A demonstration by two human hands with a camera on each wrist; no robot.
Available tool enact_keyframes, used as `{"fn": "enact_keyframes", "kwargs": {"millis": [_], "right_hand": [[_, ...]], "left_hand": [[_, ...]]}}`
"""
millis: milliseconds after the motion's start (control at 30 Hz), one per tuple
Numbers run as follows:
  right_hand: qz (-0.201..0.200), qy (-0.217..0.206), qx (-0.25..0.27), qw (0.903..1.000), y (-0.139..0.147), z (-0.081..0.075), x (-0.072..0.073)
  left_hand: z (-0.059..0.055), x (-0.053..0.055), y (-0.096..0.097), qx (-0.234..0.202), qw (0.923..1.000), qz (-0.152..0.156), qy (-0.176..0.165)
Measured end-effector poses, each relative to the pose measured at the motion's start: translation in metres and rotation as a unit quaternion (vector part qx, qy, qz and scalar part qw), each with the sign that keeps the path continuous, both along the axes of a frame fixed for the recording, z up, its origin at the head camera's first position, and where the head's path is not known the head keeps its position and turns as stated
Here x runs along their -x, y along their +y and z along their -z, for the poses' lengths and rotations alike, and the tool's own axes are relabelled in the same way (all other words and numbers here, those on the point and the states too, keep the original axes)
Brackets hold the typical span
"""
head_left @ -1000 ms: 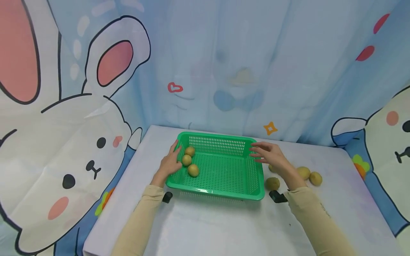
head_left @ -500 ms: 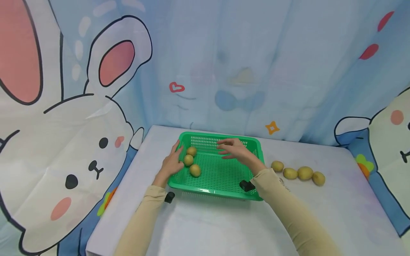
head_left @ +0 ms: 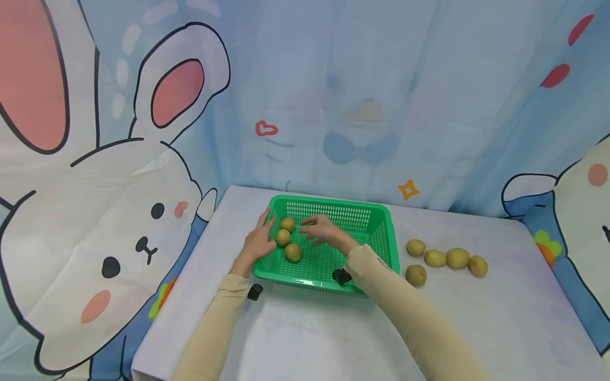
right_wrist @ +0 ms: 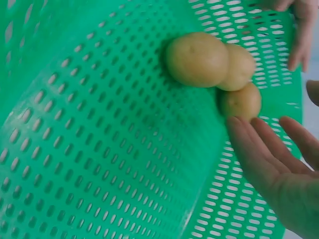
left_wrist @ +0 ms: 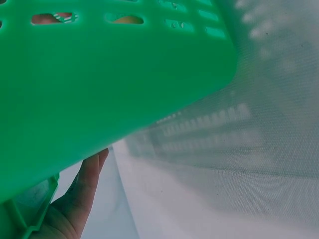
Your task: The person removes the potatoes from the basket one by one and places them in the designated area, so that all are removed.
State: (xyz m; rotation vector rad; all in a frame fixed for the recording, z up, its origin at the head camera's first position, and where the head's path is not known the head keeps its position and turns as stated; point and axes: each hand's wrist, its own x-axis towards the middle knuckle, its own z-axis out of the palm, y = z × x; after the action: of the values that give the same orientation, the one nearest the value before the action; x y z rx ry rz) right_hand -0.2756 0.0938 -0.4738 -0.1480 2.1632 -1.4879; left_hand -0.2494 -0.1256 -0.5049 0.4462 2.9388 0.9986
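Note:
A green plastic basket (head_left: 329, 264) with slotted walls stands on the table. Three potatoes (head_left: 293, 253) lie along its left side; the right wrist view shows the same potatoes (right_wrist: 198, 59) close together. My left hand (head_left: 257, 243) holds the basket's left rim, straddling it; from the left wrist, part of that hand (left_wrist: 75, 201) shows beyond the basket's outer wall. Inside the basket, my right hand (head_left: 324, 230) hovers with relaxed, spread fingers and holds nothing. Its fingertips (right_wrist: 237, 124) are close to the nearest potato; whether they touch is unclear.
To the right of the basket, several more potatoes (head_left: 457, 258) lie on the white tablecloth (head_left: 333, 338), one of them a nearer potato (head_left: 416, 275). A printed curtain (head_left: 295, 79) hangs behind the table.
My right hand has moved left, from above the basket's right rim to beside the potatoes inside. The left hand stays at the left rim. The head view has shifted slightly.

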Motion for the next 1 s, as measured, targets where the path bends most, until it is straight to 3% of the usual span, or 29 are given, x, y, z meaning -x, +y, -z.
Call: {"fn": "enact_keyframes", "kwargs": {"millis": [233, 500, 1000], "right_hand": [[-0.006, 0.001, -0.043, 0.9991, -0.016, -0.002, 0.006], [-0.053, 0.007, -0.095, 0.994, -0.029, 0.007, 0.006], [-0.083, 0.018, -0.171, 0.9816, -0.034, 0.024, 0.006]], "left_hand": [[-0.001, 0.004, -0.001, 0.002, 1.0, -0.001, 0.008], [-0.001, 0.005, -0.001, 0.003, 1.0, 0.004, 0.008], [0.004, 0.005, -0.002, 0.006, 1.0, 0.001, 0.002]]}}
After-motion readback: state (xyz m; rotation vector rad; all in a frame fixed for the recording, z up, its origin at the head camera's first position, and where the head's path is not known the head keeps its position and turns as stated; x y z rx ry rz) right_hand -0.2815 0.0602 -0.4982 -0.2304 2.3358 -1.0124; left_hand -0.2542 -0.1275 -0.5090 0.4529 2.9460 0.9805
